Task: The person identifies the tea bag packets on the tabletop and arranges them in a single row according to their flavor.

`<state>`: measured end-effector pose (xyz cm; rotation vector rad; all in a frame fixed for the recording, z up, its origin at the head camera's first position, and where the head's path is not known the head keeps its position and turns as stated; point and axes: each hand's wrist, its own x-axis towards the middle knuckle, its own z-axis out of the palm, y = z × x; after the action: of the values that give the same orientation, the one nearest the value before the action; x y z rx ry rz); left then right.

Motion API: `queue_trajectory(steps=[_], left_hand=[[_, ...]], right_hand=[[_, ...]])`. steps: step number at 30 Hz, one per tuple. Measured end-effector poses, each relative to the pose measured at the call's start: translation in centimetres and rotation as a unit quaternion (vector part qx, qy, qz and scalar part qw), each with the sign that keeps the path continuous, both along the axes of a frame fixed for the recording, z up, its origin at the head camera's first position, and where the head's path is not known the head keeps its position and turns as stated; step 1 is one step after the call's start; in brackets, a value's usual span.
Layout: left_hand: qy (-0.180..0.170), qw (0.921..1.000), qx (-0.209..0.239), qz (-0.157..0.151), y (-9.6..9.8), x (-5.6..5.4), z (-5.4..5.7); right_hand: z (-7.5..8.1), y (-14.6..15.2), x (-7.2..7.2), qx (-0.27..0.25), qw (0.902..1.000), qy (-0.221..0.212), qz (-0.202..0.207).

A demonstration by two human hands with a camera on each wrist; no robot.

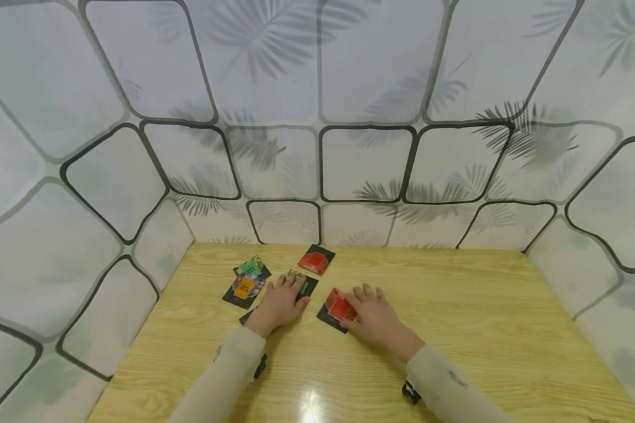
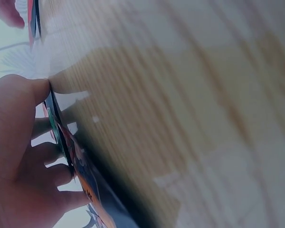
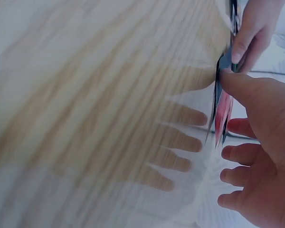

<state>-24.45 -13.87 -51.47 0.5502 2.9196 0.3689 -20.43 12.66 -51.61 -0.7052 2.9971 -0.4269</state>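
Note:
My left hand [image 1: 279, 304] rests with spread fingers on a black card with a green print [image 1: 309, 286]. Its thumb touches the card's near edge in the left wrist view. To the right, my right hand [image 1: 376, 317] lies at a black card with a red print [image 1: 337, 305]. Thumb and index finger touch that card in the right wrist view, while the other fingers stretch out beside it. Farther back is another red-printed card [image 1: 316, 259]. Left of my left hand, an orange-printed card [image 1: 244, 288] overlaps a green-printed card [image 1: 251, 267].
A dark corner of another card [image 1: 246, 318] shows beside my left wrist, mostly hidden by it. The light wooden table [image 1: 481, 329] meets a patterned fabric wall [image 1: 367, 164] at the back and sides.

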Motion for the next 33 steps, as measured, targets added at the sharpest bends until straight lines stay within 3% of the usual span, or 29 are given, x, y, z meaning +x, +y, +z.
queue_trajectory(steps=[7,15,25,33], left_hand=[[0.003,1.0000,-0.008,-0.001,-0.2,0.0,0.0],[0.000,1.0000,-0.005,-0.001,0.0,-0.1,0.1],[0.006,0.9999,-0.008,0.004,0.1,-0.2,-0.3],[0.002,0.9999,-0.014,0.000,0.0,-0.2,-0.3]], right_hand=[[0.6,1.5,0.2,0.002,0.9997,-0.012,0.021],[0.4,0.3,0.2,-0.017,0.9972,-0.047,0.056],[-0.6,-0.8,0.2,-0.019,0.9987,-0.021,0.042],[-0.7,1.1,-0.4,-0.006,0.9997,-0.025,0.005]])
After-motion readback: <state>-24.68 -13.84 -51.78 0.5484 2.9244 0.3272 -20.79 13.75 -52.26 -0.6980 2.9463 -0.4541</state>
